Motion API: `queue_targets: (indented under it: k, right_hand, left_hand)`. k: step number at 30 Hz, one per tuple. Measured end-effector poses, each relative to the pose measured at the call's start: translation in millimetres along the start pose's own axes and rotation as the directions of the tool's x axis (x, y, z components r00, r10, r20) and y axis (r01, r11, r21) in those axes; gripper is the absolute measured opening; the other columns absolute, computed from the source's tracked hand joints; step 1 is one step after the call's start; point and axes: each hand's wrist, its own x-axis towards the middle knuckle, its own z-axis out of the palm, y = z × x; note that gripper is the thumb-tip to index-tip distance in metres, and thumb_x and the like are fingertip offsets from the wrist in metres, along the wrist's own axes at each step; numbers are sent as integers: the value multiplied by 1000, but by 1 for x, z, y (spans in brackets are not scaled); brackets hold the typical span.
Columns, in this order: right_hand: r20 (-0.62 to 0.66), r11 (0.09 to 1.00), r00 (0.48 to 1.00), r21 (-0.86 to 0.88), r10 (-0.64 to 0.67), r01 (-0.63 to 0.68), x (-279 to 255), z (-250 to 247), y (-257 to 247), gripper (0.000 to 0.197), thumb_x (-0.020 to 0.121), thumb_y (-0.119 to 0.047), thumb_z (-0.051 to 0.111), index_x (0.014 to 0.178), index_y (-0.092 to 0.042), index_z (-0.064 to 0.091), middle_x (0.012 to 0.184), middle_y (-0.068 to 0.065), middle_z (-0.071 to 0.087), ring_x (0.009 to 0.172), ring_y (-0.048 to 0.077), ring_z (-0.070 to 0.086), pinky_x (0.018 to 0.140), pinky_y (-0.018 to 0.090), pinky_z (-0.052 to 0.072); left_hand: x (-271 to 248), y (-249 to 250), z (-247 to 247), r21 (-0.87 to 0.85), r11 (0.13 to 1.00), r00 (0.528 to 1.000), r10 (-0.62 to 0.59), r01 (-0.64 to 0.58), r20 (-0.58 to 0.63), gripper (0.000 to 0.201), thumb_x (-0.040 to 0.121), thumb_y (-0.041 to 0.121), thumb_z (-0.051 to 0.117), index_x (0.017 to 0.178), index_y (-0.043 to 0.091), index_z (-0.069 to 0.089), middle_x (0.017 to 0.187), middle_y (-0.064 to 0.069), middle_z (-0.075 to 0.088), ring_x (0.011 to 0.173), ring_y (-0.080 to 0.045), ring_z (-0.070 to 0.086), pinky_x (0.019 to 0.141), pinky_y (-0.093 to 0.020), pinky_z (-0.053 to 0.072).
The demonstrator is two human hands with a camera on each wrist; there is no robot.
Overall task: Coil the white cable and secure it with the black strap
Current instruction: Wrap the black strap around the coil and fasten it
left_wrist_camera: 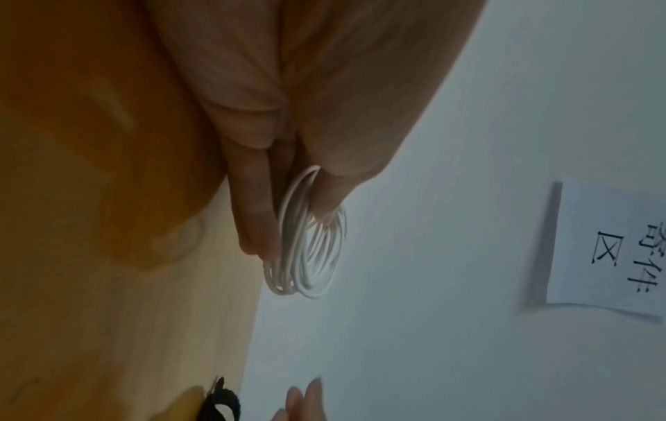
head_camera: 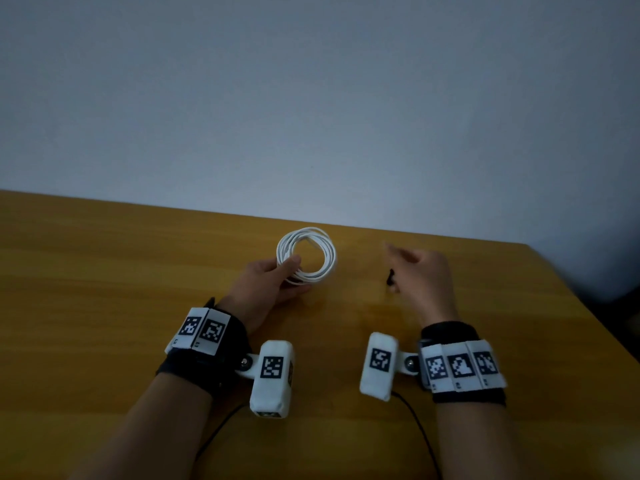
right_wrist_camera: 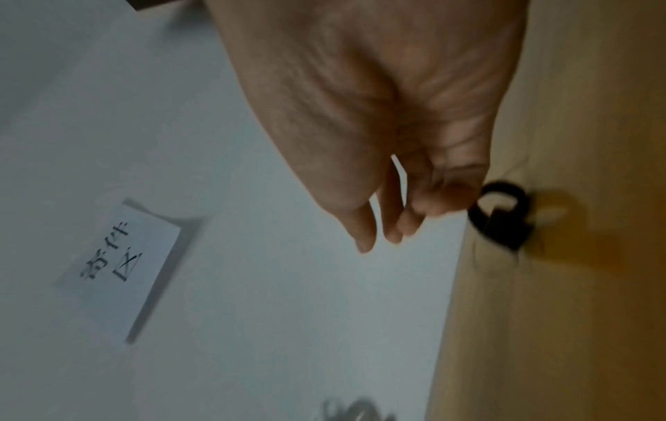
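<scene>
The white cable (head_camera: 306, 256) is wound into a round coil of several loops and held upright just above the wooden table (head_camera: 104, 271). My left hand (head_camera: 277, 277) pinches its near-left side; in the left wrist view the thumb and fingers (left_wrist_camera: 259, 222) clamp the loops of the coil (left_wrist_camera: 310, 256). The black strap (head_camera: 390, 277) lies curled on the table to the right of the coil. My right hand (head_camera: 415, 271) hovers beside it with fingers loosely stretched and blurred. In the right wrist view the strap (right_wrist_camera: 501, 216) sits just past the thumb tip of the hand (right_wrist_camera: 392, 228); contact is unclear.
A plain wall rises right behind the table's far edge, with a paper sign (right_wrist_camera: 119, 267) stuck to it. The table's right edge (head_camera: 588, 306) runs close to my right hand. Black wires trail from both wrist cameras toward me.
</scene>
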Motion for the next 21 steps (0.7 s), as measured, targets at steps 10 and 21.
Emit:
queue_targets:
  k: [10,21]
  right_hand:
    - [16,974,999,-226,38,-33,16,-14,25,27,103,-16,60,127,-18,73,136,4,67,80,4,55,63,14,42]
    - [-2,986,987,46,-162,162,7,-4,14,12,87,-25,81,99,-24,81,97,-12,78,95,0,69,78,15,49]
  left_hand:
    - [2,-3,-1,-17,1000,999,-19,20,27,23,94,18,61,94,-5,66,90,-17,68,87,-24,69,82,-34,61]
    - [1,-3,-2,-22,1000,999,-9,9,44,22,94,17,61,92,-4,66,85,-15,69,83,-22,70,82,-35,61]
